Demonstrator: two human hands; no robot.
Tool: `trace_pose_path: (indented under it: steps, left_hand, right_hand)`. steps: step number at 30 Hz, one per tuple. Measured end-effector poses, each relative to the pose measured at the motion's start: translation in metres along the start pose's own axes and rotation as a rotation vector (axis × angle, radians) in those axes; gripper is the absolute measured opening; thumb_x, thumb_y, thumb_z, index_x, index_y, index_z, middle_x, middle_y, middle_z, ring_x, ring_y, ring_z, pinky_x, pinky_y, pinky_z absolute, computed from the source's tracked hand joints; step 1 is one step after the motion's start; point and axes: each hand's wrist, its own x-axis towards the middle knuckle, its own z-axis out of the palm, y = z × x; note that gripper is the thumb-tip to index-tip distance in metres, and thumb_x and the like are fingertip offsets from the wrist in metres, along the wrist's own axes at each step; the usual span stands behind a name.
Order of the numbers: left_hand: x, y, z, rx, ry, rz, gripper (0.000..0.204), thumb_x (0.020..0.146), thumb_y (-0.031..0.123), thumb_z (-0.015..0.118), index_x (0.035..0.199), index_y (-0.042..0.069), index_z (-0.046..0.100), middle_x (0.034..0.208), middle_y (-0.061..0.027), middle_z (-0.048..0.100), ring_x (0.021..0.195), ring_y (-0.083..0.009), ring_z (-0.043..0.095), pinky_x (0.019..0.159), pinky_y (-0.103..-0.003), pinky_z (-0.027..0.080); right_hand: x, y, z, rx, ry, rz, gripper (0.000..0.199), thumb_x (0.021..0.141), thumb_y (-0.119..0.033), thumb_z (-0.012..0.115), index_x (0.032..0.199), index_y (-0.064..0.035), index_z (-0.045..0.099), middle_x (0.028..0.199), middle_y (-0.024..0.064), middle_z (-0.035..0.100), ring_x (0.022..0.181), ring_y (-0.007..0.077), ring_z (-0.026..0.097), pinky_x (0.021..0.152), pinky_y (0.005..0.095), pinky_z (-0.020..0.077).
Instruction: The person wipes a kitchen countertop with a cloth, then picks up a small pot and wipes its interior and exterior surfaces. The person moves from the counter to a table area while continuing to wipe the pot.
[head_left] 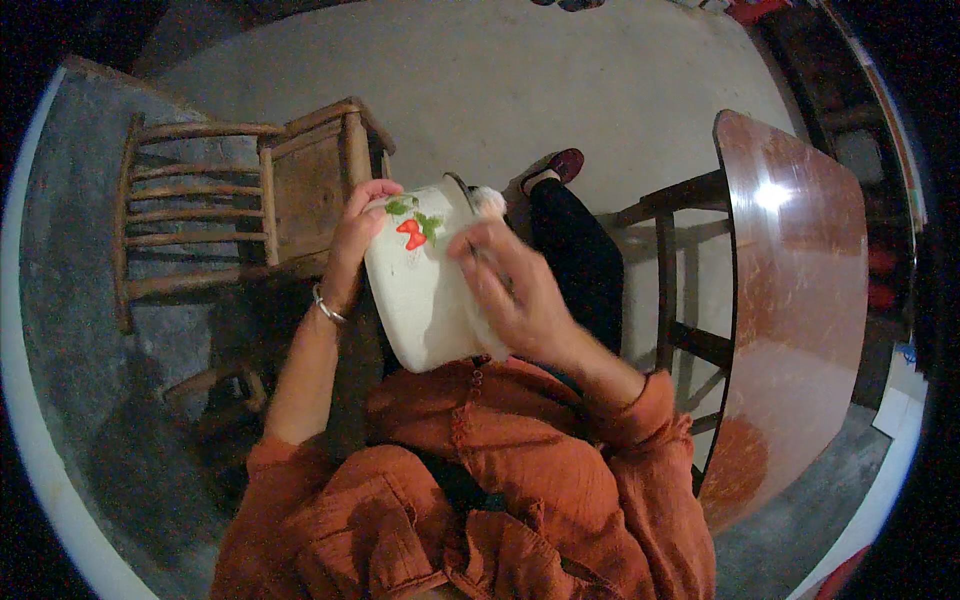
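A white enamel basin (415,290) with red strawberries and green leaves painted on its side is tipped over above my lap. Its dark rim faces right, so the inside is hidden. My left hand (358,228) grips its left side, the thumb and fingers closed against the wall near the leaves. At the rim side is my right hand (515,285), its fingers curled and slightly blurred. What they hold, if anything, does not show clearly. A whitish crumpled thing (489,201) peeks out just beyond the rim, above the right hand.
On the left stands a wooden chair (205,190) with a slatted back. A glossy brown wooden table (800,280) is at the right, reflecting a light. My outstretched leg (575,260) and dark red shoe (566,164) lie between them on the grey floor (500,80).
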Motion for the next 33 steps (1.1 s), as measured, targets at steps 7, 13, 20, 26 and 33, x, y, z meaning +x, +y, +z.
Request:
trace_pose_path:
  steps: [7, 13, 20, 26, 33]
  left_hand:
    - [-0.029, 0.022, 0.017, -0.166, -0.04, 0.048, 0.035, 0.079, 0.019, 0.045, 0.111, 0.005, 0.048, 0.104, -0.0059, 0.051, 0.093, -0.0131, 0.048, 0.085, -0.025, 0.038]
    - [-0.019, 0.016, 0.006, -0.294, -0.047, -0.074, 0.034, 0.08, 0.013, 0.043, 0.112, 0.005, 0.047, 0.104, -0.006, 0.05, 0.092, -0.0139, 0.05, 0.085, -0.026, 0.041]
    - [-0.02, 0.019, 0.01, -0.302, -0.066, 0.014, 0.037, 0.079, 0.014, 0.043, 0.115, 0.004, 0.045, 0.108, -0.0074, 0.049, 0.096, -0.0143, 0.05, 0.086, -0.027, 0.042]
    - [-0.022, 0.03, 0.008, -0.236, -0.08, 0.198, 0.04, 0.08, 0.014, 0.046, 0.119, 0.001, 0.043, 0.113, -0.0079, 0.048, 0.103, -0.0155, 0.048, 0.092, -0.028, 0.038]
    - [0.002, 0.056, 0.017, 0.285, -0.246, 0.157, 0.045, 0.086, 0.028, 0.056, 0.12, -0.002, 0.049, 0.115, -0.0122, 0.052, 0.11, -0.0201, 0.047, 0.096, -0.03, 0.034]
  right_hand:
    - [0.038, 0.007, -0.009, 0.324, -0.091, 0.309, 0.014, 0.089, -0.016, 0.047, 0.095, -0.0049, 0.054, 0.082, -0.0018, 0.051, 0.075, 0.0058, 0.046, 0.065, 0.0203, 0.0395]
    - [-0.031, 0.004, 0.016, -0.191, 0.132, -0.156, 0.015, 0.084, -0.002, 0.047, 0.098, -0.003, 0.053, 0.082, 0.0097, 0.053, 0.072, 0.0168, 0.053, 0.066, 0.0262, 0.0426]
    - [-0.011, -0.008, 0.001, 0.036, 0.046, -0.057, 0.016, 0.085, 0.0, 0.047, 0.099, -0.0035, 0.053, 0.081, 0.0088, 0.054, 0.072, 0.016, 0.052, 0.064, 0.0265, 0.0426]
    - [-0.001, 0.022, 0.016, -0.041, 0.06, -0.278, 0.019, 0.082, 0.004, 0.051, 0.099, -0.0053, 0.054, 0.079, 0.009, 0.054, 0.067, 0.0195, 0.052, 0.06, 0.0299, 0.043]
    - [-0.036, 0.053, 0.035, -0.149, 0.036, -0.518, 0.025, 0.076, 0.005, 0.056, 0.098, -0.0063, 0.052, 0.081, 0.0132, 0.055, 0.064, 0.0313, 0.054, 0.056, 0.038, 0.0433]
